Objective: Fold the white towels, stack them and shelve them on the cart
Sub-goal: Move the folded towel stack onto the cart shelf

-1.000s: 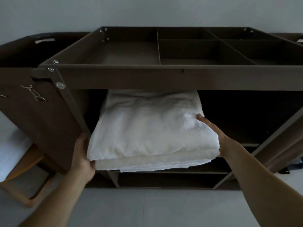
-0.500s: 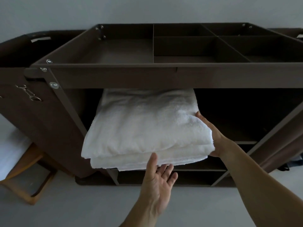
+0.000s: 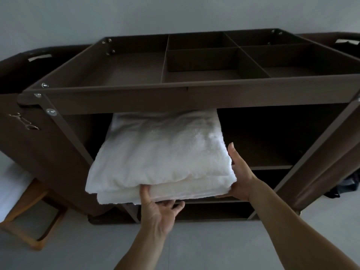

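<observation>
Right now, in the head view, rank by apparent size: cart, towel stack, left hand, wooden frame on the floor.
1. cart
2. towel stack
3. Unranked: left hand and wooden frame look alike; the hand is nearer the camera, and the frame is partly hidden.

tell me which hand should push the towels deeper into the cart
Left, probably: the left hand is at the overhanging front edge of the towels, facing the cart; the right hand lies along their right side.
</observation>
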`<state>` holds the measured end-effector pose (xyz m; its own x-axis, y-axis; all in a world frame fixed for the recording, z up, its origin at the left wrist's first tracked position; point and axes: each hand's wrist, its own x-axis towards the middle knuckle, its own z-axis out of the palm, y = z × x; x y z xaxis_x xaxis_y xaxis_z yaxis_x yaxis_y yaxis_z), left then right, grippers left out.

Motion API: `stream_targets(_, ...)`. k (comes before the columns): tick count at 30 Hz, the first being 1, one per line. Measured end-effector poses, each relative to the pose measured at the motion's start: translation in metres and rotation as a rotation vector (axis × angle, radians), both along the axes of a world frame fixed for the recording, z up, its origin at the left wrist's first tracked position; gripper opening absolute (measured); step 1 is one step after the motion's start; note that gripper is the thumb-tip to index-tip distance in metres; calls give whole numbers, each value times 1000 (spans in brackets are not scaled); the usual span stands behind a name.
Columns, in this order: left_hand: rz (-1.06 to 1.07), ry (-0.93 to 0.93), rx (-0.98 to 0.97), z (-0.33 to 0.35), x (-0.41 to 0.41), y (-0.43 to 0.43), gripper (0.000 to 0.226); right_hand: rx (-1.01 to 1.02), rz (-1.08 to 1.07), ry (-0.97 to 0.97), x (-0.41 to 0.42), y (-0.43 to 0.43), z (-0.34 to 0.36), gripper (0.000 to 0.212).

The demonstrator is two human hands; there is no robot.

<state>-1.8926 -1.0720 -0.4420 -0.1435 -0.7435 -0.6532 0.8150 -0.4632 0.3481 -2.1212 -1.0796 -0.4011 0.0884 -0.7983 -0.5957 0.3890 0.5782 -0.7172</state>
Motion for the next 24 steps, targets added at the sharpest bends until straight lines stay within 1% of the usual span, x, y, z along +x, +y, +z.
stream_targets(2, -16, 14, 6, 9, -2, 2, 70, -38, -16, 10, 6, 1, 4, 80)
stream_targets(5, -69, 20, 26, 16, -3, 7, 81, -49, -70, 53, 16, 2, 2, 80)
stream_targets(7, -83, 4, 24, 11, 7, 6, 91, -53, -83, 16, 19, 4, 1, 79)
stream_targets(9, -64, 6, 6, 4, 22, 2, 103, -29, -93, -37, 18, 8, -1, 85)
stream_targets(10, -34, 13, -12, -1, 29, 0, 104, -13, -102, -66, 17, 9, -4, 89)
stream_targets(12, 44, 27, -66, -10, 43, -5, 94, 10, -138, -113, 16, 12, -14, 95)
stream_targets(14, 93, 29, -79, -19, 55, -9, 81, 32, -205, -133, 19, 15, -27, 92)
stream_targets(16, 94, 17, -79, -29, 67, -14, 87, 30, -297, -133, 24, 16, -38, 82)
stream_targets(18, 106, -2, -80, -37, 79, -16, 96, 41, -394, -70, 32, 15, -42, 68)
stream_targets(20, 129, -30, -70, -38, 92, -17, 100, 42, -501, 77, 38, 11, -45, 58)
stream_targets(21, 142, -40, -63, -39, 100, -19, 102, 53, -549, 175, 41, 9, -44, 60)
stream_targets(23, 149, -20, -51, -45, 118, -23, 102, 55, -601, 340, 39, 6, -48, 75)
stream_targets(24, 134, -10, -45, -50, 127, -26, 99, 57, -585, 384, 37, 5, -50, 74)
